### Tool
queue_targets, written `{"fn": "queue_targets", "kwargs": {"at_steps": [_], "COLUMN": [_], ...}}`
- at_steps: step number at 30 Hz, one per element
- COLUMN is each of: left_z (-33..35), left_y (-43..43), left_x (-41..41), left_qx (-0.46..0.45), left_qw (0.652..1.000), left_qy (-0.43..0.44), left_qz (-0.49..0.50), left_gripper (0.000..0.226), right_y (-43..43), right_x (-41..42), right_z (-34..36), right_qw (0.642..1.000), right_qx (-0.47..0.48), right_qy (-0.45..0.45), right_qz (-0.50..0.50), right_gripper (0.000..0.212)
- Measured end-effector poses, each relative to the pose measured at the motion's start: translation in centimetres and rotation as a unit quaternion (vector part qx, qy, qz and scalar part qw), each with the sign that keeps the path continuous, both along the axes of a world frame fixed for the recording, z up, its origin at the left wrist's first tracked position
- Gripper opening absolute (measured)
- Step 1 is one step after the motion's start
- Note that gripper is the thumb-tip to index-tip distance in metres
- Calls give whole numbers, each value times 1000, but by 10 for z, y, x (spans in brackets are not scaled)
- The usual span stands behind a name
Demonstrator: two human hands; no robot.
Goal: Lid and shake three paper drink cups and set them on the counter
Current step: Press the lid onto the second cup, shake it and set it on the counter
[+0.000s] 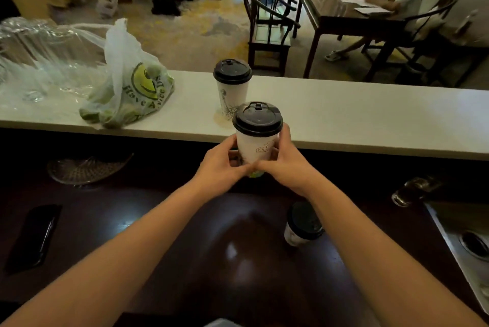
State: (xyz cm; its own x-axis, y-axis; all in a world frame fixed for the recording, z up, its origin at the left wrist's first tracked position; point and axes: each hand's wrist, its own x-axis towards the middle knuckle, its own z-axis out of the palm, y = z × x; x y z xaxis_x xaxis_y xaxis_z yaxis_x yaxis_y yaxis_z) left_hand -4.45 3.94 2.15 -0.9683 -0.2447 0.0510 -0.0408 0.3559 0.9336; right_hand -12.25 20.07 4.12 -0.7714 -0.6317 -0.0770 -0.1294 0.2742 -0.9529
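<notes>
A white paper cup with a black lid (256, 136) is held upright in front of the pale counter's near edge, above the dark lower worktop. My left hand (222, 167) wraps its left side and my right hand (285, 165) its right side, thumbs meeting at the front. Behind it a second lidded cup (231, 88) stands on the white counter (370, 120). A third lidded cup (303, 223) stands on the dark worktop, under my right forearm.
A plastic bag of green fruit (132, 93) and clear plastic wrap (39, 61) lie on the counter's left. On the dark worktop are a phone (34, 236), a glass dish (87, 167) and a glass (412, 191). A person sits at a table beyond.
</notes>
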Motion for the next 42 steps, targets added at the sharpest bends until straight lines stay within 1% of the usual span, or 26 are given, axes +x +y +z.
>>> {"fn": "queue_targets", "kwargs": {"at_steps": [3,6,10,13,17,20,25,30,33,38,42], "left_z": [16,24,27,27,20,12,5,-5,-11,-14,-15], "left_y": [8,14,26,38,49,55,49,34,31,34,33], "left_x": [-19,-42,-69,-85,-103,-114,-126,-143,-150,-156,-160], "left_qx": [6,-7,-12,3,0,-12,27,-16,-29,26,33], "left_qw": [1000,999,998,996,989,985,988,987,984,984,984], "left_qy": [25,45,49,57,64,61,51,36,60,67,62], "left_qz": [-18,-14,27,62,132,162,141,156,163,161,165], "left_gripper": [61,61,71,73,74,71,72,75,67,60,59], "right_y": [8,15,21,23,21,16,11,9,4,-3,-3], "right_x": [-19,-37,-59,-74,-90,-96,-116,-135,-140,-145,-149], "right_z": [16,27,31,26,17,9,5,-4,-9,-12,-16], "right_qw": [1000,999,998,995,987,987,987,984,980,979,983], "right_qx": [-19,-32,-48,-55,-83,-87,-58,-96,-130,-139,-128], "right_qy": [8,-7,-13,-7,-20,-19,21,-27,-57,-48,-26], "right_qz": [-4,-17,-43,-87,-139,-132,-145,-145,-142,-139,-130], "right_gripper": [100,101,87,73,75,75,67,59,52,51,47]}}
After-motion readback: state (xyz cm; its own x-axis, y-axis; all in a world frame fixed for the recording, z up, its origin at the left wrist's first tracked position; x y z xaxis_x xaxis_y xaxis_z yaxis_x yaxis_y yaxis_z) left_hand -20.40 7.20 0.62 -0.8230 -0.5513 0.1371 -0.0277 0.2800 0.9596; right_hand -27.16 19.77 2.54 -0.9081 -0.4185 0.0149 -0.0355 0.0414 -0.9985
